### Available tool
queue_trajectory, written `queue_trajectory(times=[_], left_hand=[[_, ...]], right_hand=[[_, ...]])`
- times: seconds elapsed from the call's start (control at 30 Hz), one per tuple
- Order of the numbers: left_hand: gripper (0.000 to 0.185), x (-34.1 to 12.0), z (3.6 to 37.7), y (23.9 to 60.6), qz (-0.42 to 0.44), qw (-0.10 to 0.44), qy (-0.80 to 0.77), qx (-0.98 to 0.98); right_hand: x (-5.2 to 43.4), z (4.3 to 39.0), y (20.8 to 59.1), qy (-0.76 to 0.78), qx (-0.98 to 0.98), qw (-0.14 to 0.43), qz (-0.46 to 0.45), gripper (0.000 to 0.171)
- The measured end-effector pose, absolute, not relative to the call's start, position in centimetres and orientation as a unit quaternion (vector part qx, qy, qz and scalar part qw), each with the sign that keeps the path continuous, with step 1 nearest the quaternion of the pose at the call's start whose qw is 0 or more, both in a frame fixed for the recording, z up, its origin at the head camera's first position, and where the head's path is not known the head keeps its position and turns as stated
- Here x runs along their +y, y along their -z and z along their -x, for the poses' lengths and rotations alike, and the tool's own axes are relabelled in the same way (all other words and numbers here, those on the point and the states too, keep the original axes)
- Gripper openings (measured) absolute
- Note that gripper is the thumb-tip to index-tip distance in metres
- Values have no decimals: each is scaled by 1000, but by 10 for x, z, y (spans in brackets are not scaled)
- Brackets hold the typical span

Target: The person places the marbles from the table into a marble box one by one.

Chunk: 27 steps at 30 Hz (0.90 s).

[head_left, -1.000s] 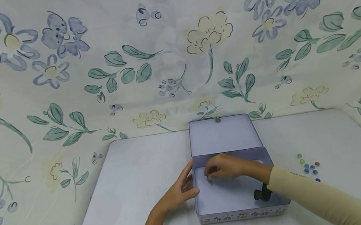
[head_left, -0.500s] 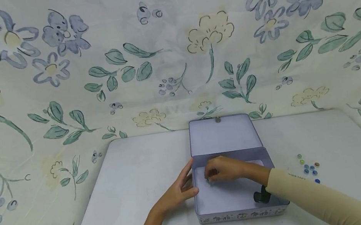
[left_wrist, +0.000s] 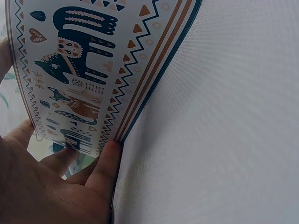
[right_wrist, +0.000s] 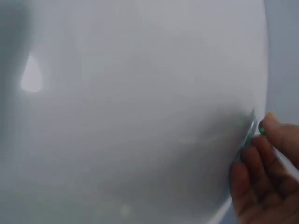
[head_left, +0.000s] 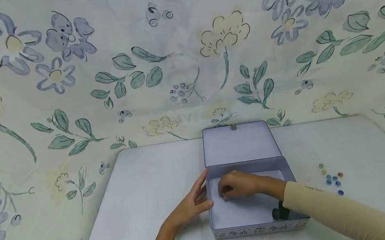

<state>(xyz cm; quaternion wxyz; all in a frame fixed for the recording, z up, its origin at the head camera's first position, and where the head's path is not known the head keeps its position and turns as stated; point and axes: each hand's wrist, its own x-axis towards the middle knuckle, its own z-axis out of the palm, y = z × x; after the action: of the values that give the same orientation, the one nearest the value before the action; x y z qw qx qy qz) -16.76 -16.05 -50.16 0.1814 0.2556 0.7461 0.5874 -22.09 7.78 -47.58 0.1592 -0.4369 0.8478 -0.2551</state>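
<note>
While a small green bead (head_left: pixel 222 194) sits pinched in the right hand (head_left: pixel 237 184) low inside the open tin box (head_left: pixel 256 220) near the table's (head_left: pixel 150 184) front edge, the left hand (head_left: pixel 190 207), fingers straight, presses the box's left wall.

Right hand (right_wrist: pixel 264 179) at lower right, fingers curled, pinching a small green bead (right_wrist: pixel 262 130) at the fingertips, just above the pale grey box floor (right_wrist: pixel 131 116). Bright glare spot on floor, far left of hand.
</note>
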Motion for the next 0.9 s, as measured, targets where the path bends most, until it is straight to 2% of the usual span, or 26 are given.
queue_trajectory(times=[0.9], left_hand=[[89,-161,169,503,-256,179,-579,753]], right_hand=[[74,220,478,247,851,161,434,9]])
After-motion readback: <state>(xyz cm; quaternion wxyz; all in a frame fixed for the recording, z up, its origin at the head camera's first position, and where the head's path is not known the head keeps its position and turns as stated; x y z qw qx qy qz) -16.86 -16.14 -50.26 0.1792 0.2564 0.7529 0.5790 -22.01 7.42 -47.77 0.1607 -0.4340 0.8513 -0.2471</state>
